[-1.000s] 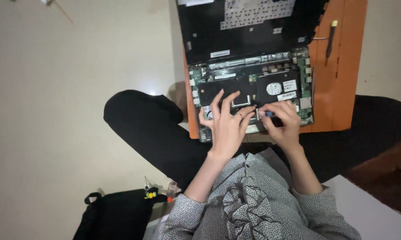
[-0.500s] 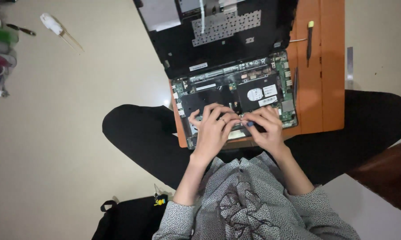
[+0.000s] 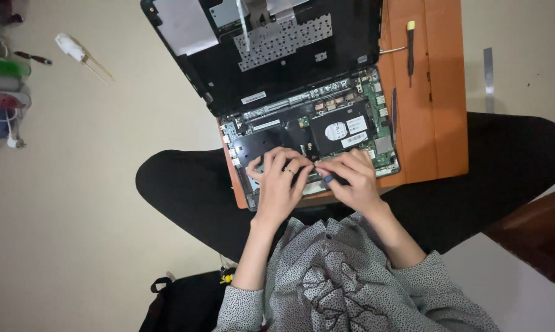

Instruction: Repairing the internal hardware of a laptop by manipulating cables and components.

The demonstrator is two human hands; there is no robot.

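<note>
An opened laptop base [image 3: 308, 132] with bare circuit boards and a black drive lies on an orange board [image 3: 434, 117] across my crossed legs. My left hand [image 3: 279, 186] rests on the base's near edge, fingers spread and pressing down beside the dark panel. My right hand [image 3: 352, 178] is next to it, fingers curled around a small blue-tipped tool [image 3: 328, 179] whose tip points at the spot between both hands. The fingertips of the two hands almost touch. The lifted black keyboard cover [image 3: 271, 52] leans away beyond the base.
A screwdriver with a yellow cap [image 3: 411, 44] lies on the orange board's far right. A black bag [image 3: 182, 304] sits on the floor near my left elbow. Small bottles and tools [image 3: 7, 74] stand at far left, dark wooden furniture [image 3: 539, 237] at right.
The view has tilted, so the laptop and board sit lower in the frame. Both hands stay at the base's near edge and have drawn closer together.
</note>
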